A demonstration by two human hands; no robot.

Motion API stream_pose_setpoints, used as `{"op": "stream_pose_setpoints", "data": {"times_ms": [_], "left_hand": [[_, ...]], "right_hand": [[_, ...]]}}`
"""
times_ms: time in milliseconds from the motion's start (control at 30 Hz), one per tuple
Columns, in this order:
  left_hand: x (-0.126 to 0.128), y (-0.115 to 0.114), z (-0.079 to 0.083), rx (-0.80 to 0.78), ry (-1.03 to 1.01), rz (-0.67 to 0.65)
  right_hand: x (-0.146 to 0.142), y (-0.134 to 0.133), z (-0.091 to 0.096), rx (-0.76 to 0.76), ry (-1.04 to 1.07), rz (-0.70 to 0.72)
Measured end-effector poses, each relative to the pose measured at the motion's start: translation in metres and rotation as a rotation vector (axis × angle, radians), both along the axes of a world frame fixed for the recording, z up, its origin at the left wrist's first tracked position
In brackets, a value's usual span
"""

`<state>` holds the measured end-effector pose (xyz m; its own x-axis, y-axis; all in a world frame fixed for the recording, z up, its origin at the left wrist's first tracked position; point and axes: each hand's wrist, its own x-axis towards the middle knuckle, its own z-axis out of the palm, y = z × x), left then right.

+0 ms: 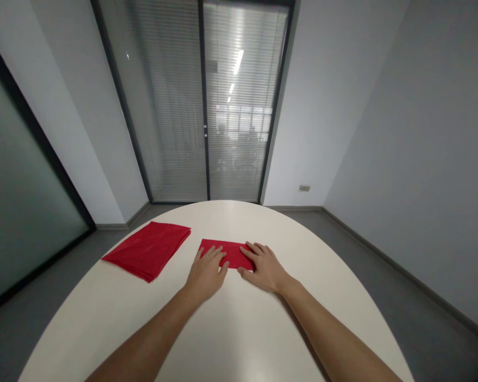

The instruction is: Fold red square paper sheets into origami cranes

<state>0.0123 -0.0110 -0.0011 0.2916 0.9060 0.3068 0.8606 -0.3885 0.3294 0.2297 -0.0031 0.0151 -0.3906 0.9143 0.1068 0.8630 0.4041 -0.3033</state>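
fingers of the left hand [207,273] and the right hand [266,268] are outstretched and slightly spread, resting on top of a folded red sheet [235,255] without gripping it, one hand at each end. the sheet lies on the white desk [227,323], right of a larger red stack [149,250].

A hand could pass along the bare strip of table [326,276] between the stack [149,252] and the sheet [235,255], or over either, since both lie low. The stack blocks the far left, one corner reaching the rim. The left hand [208,269] and right hand [263,268] cover the sheet's ends, leaving a gap between the thumbs. Beyond the sheet and right of the right hand, there is room to the rim.
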Motion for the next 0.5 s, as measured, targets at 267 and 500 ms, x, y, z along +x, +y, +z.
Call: {"op": "stream_pose_setpoints", "data": {"times_ms": [267, 500], "left_hand": [[-0.0076, 0.0068, 0.0008, 0.046, -0.138, -0.057], [-0.0067, 0.0032, 0.0012, 0.037, -0.169, -0.167]], "right_hand": [[-0.0014, -0.0003, -0.0015, 0.040, 0.028, 0.015], [-0.0032, 0.0012, 0.0010, 0.116, 0.045, 0.032]]}}
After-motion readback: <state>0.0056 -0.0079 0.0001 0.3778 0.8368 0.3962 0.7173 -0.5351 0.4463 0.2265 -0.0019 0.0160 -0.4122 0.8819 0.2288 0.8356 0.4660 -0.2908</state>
